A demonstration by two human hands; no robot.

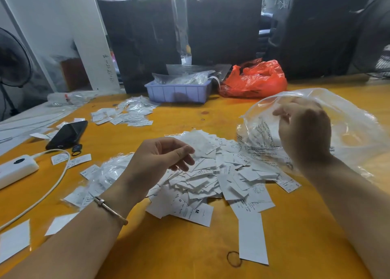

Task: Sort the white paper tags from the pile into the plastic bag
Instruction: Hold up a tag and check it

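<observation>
The left hand [166, 158] hovered over the pile [211, 179] on the desk [190, 247], its grip loosely curled and apparently holding nothing. The right hand [304, 130] pinched the bag [348, 130] rim, mouth lying right of the pile. Tags read "M", "S", "XS".

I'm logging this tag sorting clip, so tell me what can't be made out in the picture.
Head view only:
- Right hand fingertips: hidden behind its own back, so its grip on the plastic bag is unclear.
- Print on the tag pile: mostly too small to read.
- Purple tray contents: masked by crinkled clear bags.
- Red bag contents: opaque plastic.
- Left hand: tag blurred at fingertips.
</observation>
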